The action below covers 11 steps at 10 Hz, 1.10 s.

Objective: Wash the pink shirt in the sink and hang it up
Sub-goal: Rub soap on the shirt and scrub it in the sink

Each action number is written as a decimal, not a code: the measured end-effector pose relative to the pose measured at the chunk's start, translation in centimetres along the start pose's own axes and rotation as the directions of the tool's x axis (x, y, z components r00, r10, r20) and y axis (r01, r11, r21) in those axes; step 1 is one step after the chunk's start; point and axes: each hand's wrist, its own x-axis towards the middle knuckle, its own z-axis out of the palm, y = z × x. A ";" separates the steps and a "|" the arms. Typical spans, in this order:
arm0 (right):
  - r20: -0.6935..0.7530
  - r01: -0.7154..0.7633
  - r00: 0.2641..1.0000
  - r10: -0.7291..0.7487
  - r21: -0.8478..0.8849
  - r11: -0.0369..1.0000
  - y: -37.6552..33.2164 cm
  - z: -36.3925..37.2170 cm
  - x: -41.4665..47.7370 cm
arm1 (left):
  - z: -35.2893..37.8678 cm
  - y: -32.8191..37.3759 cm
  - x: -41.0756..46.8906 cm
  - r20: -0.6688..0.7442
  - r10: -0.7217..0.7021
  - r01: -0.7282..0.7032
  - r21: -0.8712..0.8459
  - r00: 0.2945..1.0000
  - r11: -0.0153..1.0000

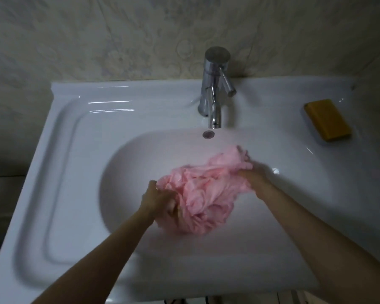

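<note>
the shirt (202,191) was seen bunched in the sink (140,154), one end gripped by the left hand (160,200), the other by the right hand (253,174). if wrung too hard, fabric could be strained; if lifted carelessly, drips could be thrown past the rim.

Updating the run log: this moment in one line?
left hand: grips pink shirt | right hand: grips pink shirt | pink shirt: bunched in sink | soap: on ledge
</note>
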 end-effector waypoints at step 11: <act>0.580 0.661 0.720 -0.382 -0.404 0.632 0.6 13.8 -6.5 | 4.1 -1.7 -0.1 0.256 0.080 -0.247 0.730 0.963 0.637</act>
